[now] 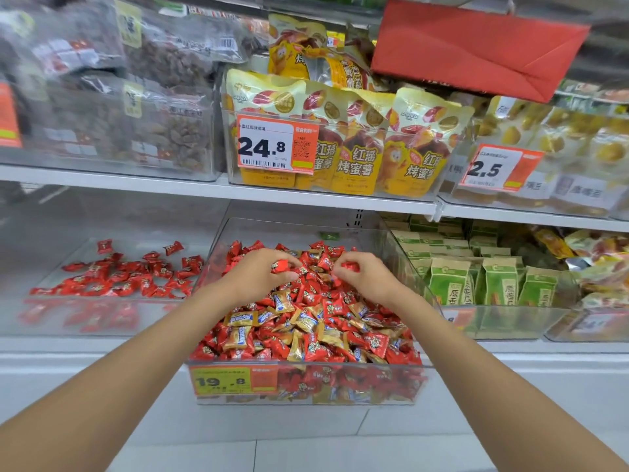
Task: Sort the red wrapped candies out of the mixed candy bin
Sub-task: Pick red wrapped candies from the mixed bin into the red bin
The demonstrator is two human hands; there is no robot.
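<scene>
A: Fingers [288, 257] of the left hand [262, 274] curl round a red wrapped candy [279, 266]; the right hand [369, 279] pinches a second red candy [350, 266], over the clear plastic mixed bin [306, 365].
B: Progress?
A: Partway, probably: sorted red candies [129, 277] lie in the clear left tray [61, 257]; many remain among gold-wrapped candies [238, 318].

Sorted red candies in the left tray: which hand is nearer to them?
Left. The left hand, pinching a red candy, is over the left side of the mixed bin, beside the sorted red candies. The right hand, also pinching one, is farther right, over the bin's middle.
</scene>
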